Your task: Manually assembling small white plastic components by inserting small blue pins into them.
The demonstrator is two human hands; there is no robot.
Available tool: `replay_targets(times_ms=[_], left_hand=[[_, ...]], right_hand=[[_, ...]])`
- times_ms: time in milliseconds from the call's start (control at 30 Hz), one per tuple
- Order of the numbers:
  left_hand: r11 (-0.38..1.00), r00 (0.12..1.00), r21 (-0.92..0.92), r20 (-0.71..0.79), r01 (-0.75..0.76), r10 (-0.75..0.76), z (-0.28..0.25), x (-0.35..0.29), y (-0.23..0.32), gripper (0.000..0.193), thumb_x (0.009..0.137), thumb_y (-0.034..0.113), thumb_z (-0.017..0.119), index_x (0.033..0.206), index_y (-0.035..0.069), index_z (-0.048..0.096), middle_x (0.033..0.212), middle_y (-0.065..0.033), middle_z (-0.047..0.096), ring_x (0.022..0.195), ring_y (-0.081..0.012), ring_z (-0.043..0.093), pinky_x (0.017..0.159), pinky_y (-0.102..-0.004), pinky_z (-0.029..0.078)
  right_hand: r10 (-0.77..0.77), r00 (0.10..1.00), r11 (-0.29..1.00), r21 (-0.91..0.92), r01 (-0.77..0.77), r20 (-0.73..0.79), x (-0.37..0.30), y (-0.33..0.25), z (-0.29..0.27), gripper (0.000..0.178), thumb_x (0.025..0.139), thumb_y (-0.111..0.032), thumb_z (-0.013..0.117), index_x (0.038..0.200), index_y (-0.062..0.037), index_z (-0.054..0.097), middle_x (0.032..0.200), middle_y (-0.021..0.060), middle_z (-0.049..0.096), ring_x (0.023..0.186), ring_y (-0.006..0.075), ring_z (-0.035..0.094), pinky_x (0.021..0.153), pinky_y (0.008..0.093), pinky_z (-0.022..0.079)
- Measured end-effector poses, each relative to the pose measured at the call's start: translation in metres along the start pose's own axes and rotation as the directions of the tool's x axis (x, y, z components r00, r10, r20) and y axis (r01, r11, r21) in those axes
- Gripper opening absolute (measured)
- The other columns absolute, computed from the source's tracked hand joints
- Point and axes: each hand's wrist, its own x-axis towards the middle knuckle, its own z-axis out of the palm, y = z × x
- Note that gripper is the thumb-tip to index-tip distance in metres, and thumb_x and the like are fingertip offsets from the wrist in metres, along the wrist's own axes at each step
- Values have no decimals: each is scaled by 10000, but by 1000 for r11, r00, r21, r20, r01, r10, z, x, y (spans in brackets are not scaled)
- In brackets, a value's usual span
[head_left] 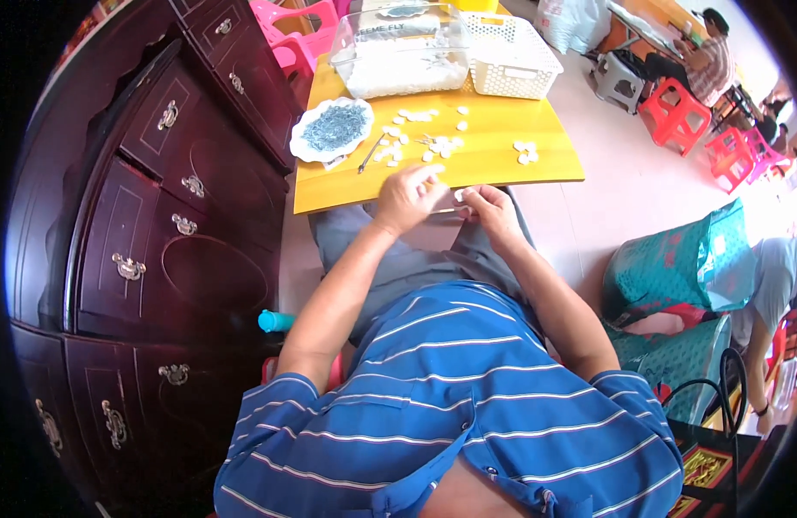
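My right hand [495,211] is closed in front of the yellow table [550,160], pinching a small white round piece [459,196] between thumb and finger. To its left, my left hand [404,200] hovers at the table's near edge, its fingers smeared by motion. Whether it grips anything cannot be made out. Several more white pieces [445,154] lie scattered over the tabletop beyond both hands, with a small cluster [525,159] farther right. A thin dark rod-like tool [370,157] lies left of the middle. A white scalloped dish [305,154] holds a heap of thin blue-grey pieces [336,128].
At the table's back are a clear plastic bin [403,60] with white contents and a white perforated basket [515,69]. A dark wooden cabinet [139,198] closes off the left. Teal bags [683,259] and another person's arm [757,367] are at right. Red stools [675,116] stand farther back.
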Motion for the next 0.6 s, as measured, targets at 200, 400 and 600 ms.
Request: replay_targets(times_ms=[200,400,600], left_hand=[[903,949,428,-268,-36,165,-18,4,-57,250,839,169,688,1077,90,697,1005,-129,669,912,-341,648,790,-457,532],[849,963,529,-223,-12,152,-16,5,-57,219,843,161,694,1055,116,728,969,-116,662,922,-330,641,818,-436,532],[889,969,457,-225,11,104,-16,3,-58,107,847,164,703,918,95,742,945,-102,653,908,-325,636,794,-437,526]], right_hand=[[-181,978,762,-613,208,107,30,-23,-39,251,934,-247,640,904,-9,713,797,86,717,705,173,662,680,318,529],[-261,962,346,-922,175,84,66,-63,-52,255,850,-271,671,869,-31,754,799,209,714,752,372,703,736,435,563],[-280,958,215,-977,-3,-65,84,-62,-61,326,835,-357,681,892,-47,764,862,208,730,830,377,713,796,475,559]])
